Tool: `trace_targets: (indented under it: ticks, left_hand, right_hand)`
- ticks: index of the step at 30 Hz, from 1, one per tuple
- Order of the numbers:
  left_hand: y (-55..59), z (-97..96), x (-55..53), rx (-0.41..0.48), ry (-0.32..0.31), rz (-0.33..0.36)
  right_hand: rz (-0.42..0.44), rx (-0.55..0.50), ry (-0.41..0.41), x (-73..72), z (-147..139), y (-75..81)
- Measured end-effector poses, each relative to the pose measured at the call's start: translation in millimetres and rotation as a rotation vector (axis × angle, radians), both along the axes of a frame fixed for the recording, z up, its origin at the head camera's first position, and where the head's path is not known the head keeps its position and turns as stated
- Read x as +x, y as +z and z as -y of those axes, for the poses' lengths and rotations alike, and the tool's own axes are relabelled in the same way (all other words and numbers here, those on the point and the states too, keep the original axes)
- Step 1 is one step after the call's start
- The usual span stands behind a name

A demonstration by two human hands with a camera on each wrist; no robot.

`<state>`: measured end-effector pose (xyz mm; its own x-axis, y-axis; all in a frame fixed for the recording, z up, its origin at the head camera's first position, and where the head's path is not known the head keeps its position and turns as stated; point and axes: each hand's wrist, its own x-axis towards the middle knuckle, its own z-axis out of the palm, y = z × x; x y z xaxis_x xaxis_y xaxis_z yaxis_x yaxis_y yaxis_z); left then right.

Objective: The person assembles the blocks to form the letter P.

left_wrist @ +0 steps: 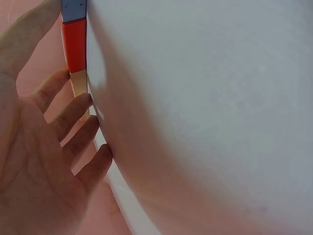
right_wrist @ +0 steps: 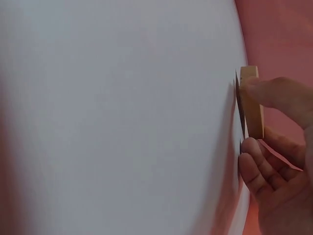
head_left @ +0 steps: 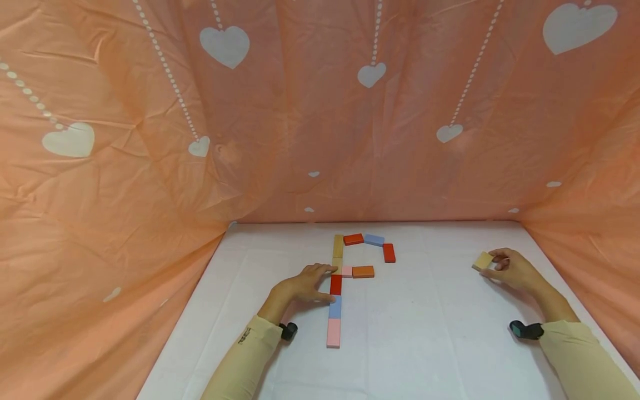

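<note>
On the white table, a column of blocks holds two plain wooden blocks (head_left: 338,245) at its far end, then a red block (head_left: 336,285), a blue block (head_left: 335,309) and a pink block (head_left: 333,333). My left hand (head_left: 303,284) rests at the column's left side, fingers spread; its thumb touches the blue block and a fingertip reaches the lower wooden one. Far to the right, my right hand (head_left: 517,272) pinches a light wooden block (head_left: 483,260) between thumb and fingers. In the right wrist view that wooden block (right_wrist: 252,107) appears edge-on, just over the table.
From the column's middle a short pink block (head_left: 347,271) and an orange block (head_left: 363,271) extend rightward. Near the top, a red block (head_left: 353,239), a blue block (head_left: 374,240) and another red block (head_left: 389,253) curve right. Orange heart-printed cloth (head_left: 320,111) encloses the table's back and sides.
</note>
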<state>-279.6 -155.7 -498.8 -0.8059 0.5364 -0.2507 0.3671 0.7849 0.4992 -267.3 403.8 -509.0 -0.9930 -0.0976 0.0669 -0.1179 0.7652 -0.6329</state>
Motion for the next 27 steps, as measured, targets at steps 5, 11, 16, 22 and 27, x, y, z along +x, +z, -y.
trace_targets:
  ticks: [5, 11, 16, 22, 27]
  left_hand:
    - [0.0, 0.0, 0.1, 0.006, -0.002, 0.000]
    - [0.5, -0.3, 0.0, 0.006, -0.005, -0.003]
    - [0.3, -0.1, -1.2, -0.002, -0.008, -0.004]
    - [-0.6, 0.6, -2.8, -0.006, -0.009, 0.001]
    - [-1.8, 0.3, -2.9, -0.011, -0.021, -0.007]
  right_hand:
    - [-0.035, -0.004, -0.004, 0.0, 14, -0.8]
    - [-0.079, -0.020, -0.019, -0.3, 34, 1.9]
    - [-0.099, -0.031, -0.048, -0.1, 50, 2.9]
    - [-0.135, -0.058, -0.046, 1.8, 72, 0.6]
    - [-0.172, -0.078, -0.031, 5.0, 93, -0.6]
